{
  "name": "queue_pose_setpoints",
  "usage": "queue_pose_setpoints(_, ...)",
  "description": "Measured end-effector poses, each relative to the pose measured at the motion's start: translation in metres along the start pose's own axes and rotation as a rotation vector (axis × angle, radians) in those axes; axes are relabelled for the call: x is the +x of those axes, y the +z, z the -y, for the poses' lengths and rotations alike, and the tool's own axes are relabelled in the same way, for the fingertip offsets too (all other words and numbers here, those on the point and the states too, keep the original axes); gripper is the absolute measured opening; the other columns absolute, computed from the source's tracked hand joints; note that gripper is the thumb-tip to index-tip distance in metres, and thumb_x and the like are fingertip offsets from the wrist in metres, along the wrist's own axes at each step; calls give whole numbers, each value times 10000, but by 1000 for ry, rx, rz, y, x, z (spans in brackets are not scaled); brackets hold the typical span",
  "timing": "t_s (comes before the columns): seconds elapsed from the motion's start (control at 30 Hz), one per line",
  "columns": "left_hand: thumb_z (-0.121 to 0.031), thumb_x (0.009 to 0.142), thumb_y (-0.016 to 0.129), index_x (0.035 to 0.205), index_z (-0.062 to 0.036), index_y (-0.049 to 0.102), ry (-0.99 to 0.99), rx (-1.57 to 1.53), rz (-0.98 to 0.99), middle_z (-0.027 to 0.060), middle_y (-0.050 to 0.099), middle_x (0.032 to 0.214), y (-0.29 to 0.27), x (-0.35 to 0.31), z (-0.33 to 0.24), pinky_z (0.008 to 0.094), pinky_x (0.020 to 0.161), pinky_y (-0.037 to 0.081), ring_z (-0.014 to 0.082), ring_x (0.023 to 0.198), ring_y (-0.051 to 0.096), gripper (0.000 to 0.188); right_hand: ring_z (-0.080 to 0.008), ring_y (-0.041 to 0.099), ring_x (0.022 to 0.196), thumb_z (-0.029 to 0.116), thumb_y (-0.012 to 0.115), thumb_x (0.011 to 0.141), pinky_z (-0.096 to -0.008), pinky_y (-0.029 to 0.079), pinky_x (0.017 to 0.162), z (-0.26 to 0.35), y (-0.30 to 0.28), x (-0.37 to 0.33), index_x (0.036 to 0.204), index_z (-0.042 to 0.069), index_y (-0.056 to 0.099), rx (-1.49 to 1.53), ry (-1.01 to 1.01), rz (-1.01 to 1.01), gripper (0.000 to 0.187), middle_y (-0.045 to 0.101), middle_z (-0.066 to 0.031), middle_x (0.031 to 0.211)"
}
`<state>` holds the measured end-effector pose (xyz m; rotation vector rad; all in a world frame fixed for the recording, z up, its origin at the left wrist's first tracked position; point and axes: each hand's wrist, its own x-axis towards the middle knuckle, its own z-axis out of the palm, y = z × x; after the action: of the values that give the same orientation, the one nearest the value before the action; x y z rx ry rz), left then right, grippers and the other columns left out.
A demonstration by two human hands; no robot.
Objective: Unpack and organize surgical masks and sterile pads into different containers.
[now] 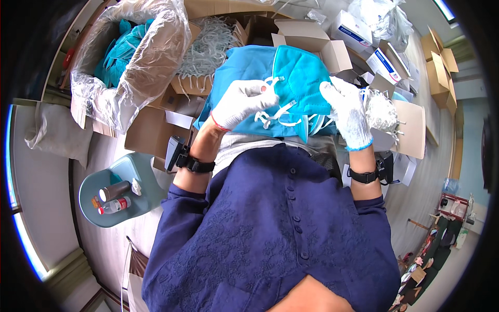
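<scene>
A teal folded face mask [301,78] is held up over the blue cloth on my lap. My right hand [352,112], in a white knit glove with a blue cuff, grips the mask's right edge between thumb and fingers. My left hand [241,104], gloved in white with a red cuff, is closed in a pinch at the mask's left side, on its white strap [283,109]; the fingertips partly hide the strap. Below the mask, more teal masks [311,127] with white straps lie on the blue cloth [239,65].
A plastic-lined box [156,67] of teal masks stands far left, beside a carton of white straps [205,49]. White straps [381,112] bunch in a box at my right. Open cartons [306,36] stand behind. A blue-grey stool [140,171] at left carries a bottle [115,205] and a dark flask [115,191].
</scene>
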<state>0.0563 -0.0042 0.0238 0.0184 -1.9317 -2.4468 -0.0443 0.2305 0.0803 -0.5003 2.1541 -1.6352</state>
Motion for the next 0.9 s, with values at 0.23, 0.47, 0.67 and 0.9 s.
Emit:
queue_pose_setpoints(0.23,-139,868,735,874,-3,710,-57,4,188,24,691,816,8,-9,1,223,689,470,78,732,601,138,-57,364,601,276,630,943,-258,311,526,-2,1,5,780,32,599,-131,-106,-50,296,417,42,629)
queue_pose_setpoints(0.47,-381,920,586,1036,33,626,436,-715,379,116,641,850,-53,-29,-20,390,702,501,229,749,619,432,-107,354,594,295,616,961,-320,328,539,-39,-25,22,718,19,500,-324,-187,16,385,399,-29,602)
queue_pose_setpoints(0.67,-436,1009,426,980,14,629,-14,-688,145,-38,406,598,-26,-29,-11,273,434,261,95,451,320,495,-117,492,587,283,566,987,-323,413,548,-59,-14,29,780,19,572,-457,-90,34,336,520,-61,646)
queue_pose_setpoints(0.9,-430,1033,431,997,27,647,-333,-273,41,-102,266,535,-9,-10,-29,222,433,145,33,429,189,507,-63,610,696,83,534,961,-167,455,557,-63,-41,16,1105,16,657,47,-220,-234,202,669,-67,962)
